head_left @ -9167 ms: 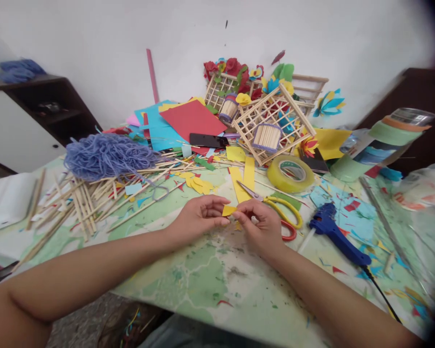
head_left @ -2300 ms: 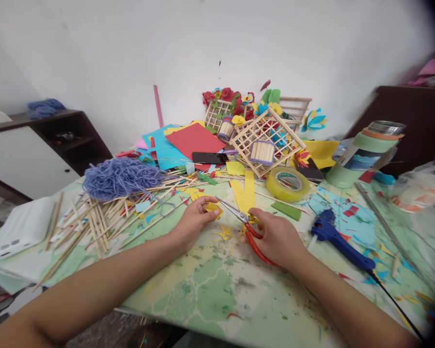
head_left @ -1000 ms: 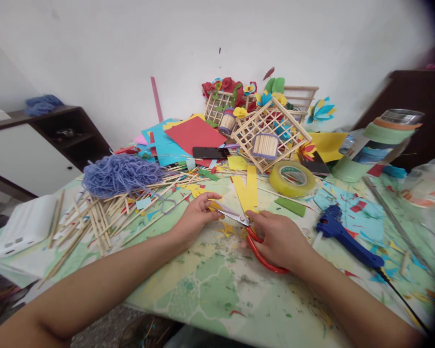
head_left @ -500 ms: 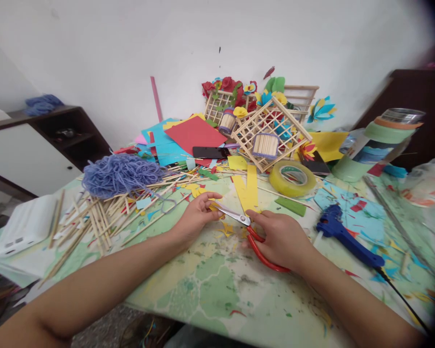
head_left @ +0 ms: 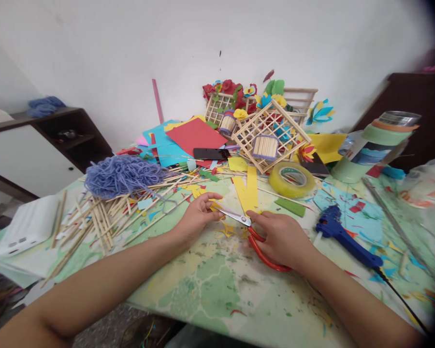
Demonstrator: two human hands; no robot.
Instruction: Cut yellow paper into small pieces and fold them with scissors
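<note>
Pinched in the fingers of my left hand (head_left: 199, 215) is a small piece of yellow paper (head_left: 215, 207), mostly covered by the fingers. My right hand (head_left: 281, 237) grips the red handles of a pair of scissors (head_left: 257, 244). Their silver blades point left and reach the yellow paper at my left fingertips. Yellow paper scraps (head_left: 225, 231) lie on the table just below the blades. Beyond the scissors, two yellow paper strips (head_left: 252, 186) rest on the tabletop.
Purple yarn (head_left: 125, 175) and loose bamboo sticks (head_left: 97, 220) spread on the left. A tape roll (head_left: 292, 180), blue glue gun (head_left: 348, 239) and green bottle (head_left: 373, 145) stand to the right. Stick lattices (head_left: 271, 135) with paper flowers lean at the back, beside red paper (head_left: 199, 137).
The view has shifted very slightly. Both hands, the scissors and the yellow paper keep nearly the same positions.
</note>
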